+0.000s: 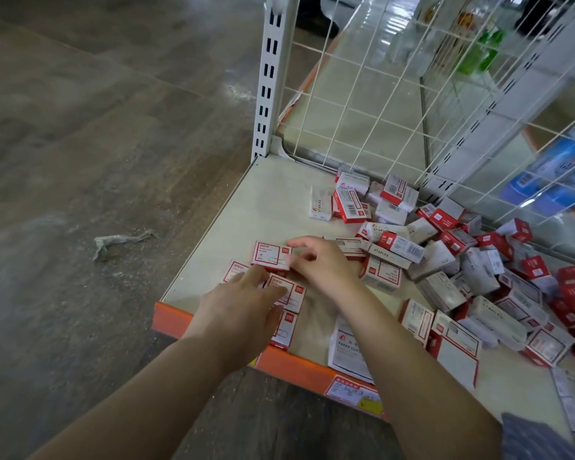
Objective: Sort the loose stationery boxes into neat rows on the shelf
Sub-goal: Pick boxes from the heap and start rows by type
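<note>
Right hand (322, 263) fingers pinch the near-right edge of a flat paper-clip box (270, 256) — its long axis runs left–right, at the far end of the small row started. The left hand (243, 307) lies flat, fingers straight, pressing a nearer box (287, 292). The loose pile (478, 260) sits to the right on the shelf (233, 227) — nearer the right hand.

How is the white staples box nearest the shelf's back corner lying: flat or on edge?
On edge: the staples box stands on a narrow side, its printed face upright.
</note>
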Demonstrator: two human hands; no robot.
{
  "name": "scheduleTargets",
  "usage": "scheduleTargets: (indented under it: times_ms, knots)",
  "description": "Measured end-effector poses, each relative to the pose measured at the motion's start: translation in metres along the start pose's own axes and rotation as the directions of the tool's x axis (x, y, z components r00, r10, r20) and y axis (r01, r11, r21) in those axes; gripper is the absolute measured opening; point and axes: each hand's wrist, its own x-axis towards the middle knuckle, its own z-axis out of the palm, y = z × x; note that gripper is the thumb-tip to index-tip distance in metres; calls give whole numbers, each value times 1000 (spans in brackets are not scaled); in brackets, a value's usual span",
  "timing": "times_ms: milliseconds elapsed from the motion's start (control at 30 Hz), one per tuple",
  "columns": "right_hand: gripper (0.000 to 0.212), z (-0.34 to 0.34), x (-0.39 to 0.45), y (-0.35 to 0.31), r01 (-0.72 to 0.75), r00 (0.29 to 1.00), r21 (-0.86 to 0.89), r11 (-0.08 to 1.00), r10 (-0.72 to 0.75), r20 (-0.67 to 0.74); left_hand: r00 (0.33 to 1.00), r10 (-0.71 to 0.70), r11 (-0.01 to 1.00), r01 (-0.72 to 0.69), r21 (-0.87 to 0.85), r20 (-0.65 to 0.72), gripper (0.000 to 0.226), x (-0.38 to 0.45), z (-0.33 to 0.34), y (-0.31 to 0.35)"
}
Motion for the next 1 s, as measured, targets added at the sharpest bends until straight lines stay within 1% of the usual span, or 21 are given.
scheduleTargets:
  times_ms: [100,267,533,867,1000]
  knots:
    - [25,7,3,-6,-23,1000,43,999,23,14,1000,6,1000,-6,3,7,43,-1,1,-2]
    - [26,12,7,-10,-31,999,41,999,30,33,1000,22,1000,-22,1,9,44,1,0,-3]
    - [20,12,8,-12,-44,998,25,999,43,50,999,27,1000,-27,1,20,44,1,1,-4]
    - [24,14,7,-14,-33,998,33,999,32,48,999,32,999,-31,-10,18,45,1,1,-5]
    - [19,12,7,-15,-43,996,22,999,41,74,999,36,999,-35,-8,17,45,1,1,-5]
